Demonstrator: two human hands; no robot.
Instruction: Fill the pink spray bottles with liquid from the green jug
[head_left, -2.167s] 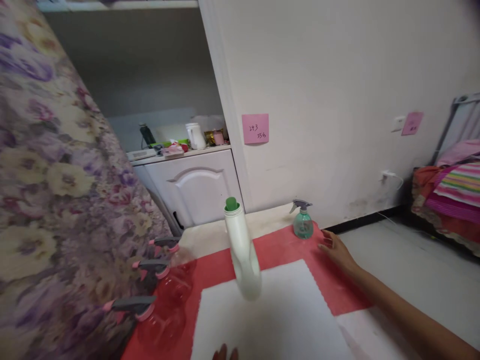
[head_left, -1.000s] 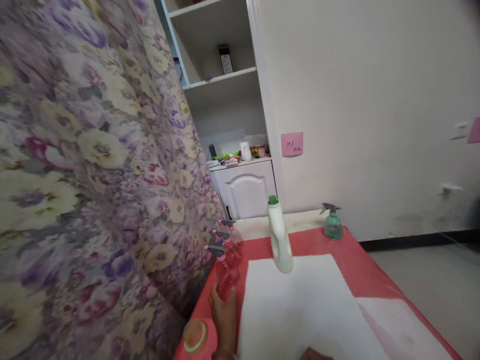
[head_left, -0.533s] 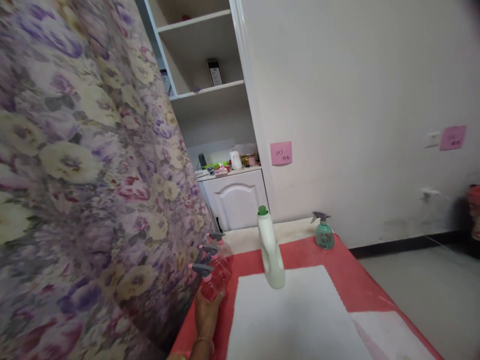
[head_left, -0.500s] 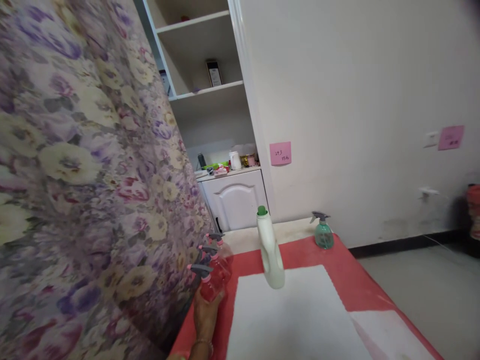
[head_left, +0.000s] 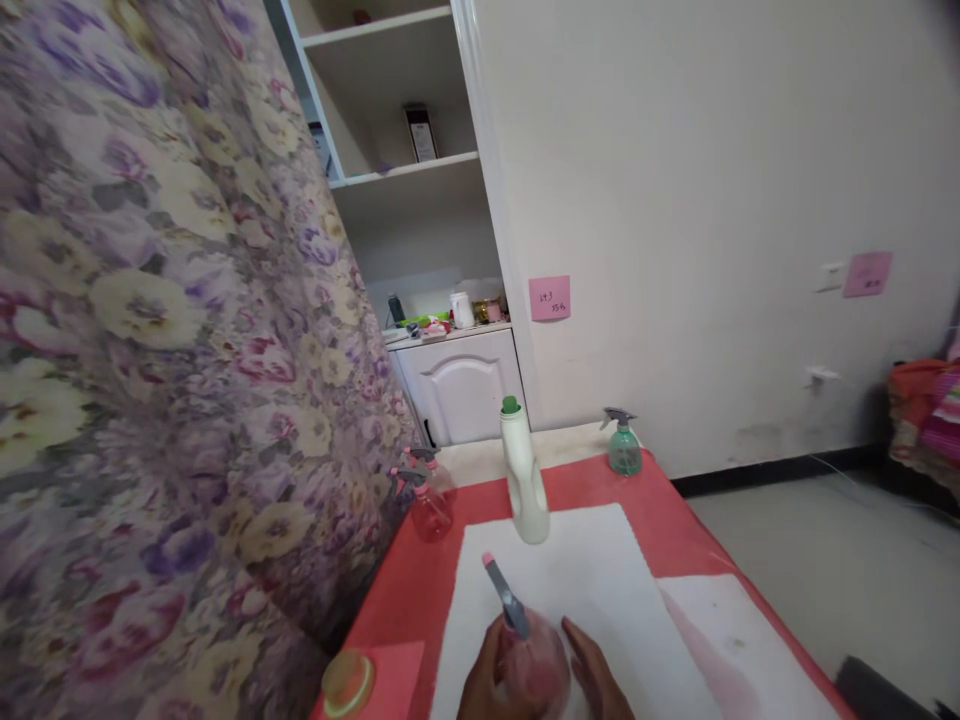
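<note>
Head view: nearest me, the left hand (head_left: 481,675) curls round a clear spray bottle (head_left: 536,668) over a white sheet (head_left: 592,560); the right hand (head_left: 600,680), loosely bent, flanks it, contact unclear to me. Farther up the red tabletop (head_left: 664,530) I see two pink-necked bottles (head_left: 432,515) at left, a pale jug (head_left: 525,490) with something green in its mouth, and a green spray bottle (head_left: 625,454). Beyond stand a cabinet (head_left: 472,385) and wall (head_left: 675,250).

Jug (head_left: 519,475) on sheet (head_left: 600,560), spray bottle (head_left: 535,668) before it, two sprayers (head_left: 433,515) to its left, another sprayer (head_left: 625,453) right.
</note>
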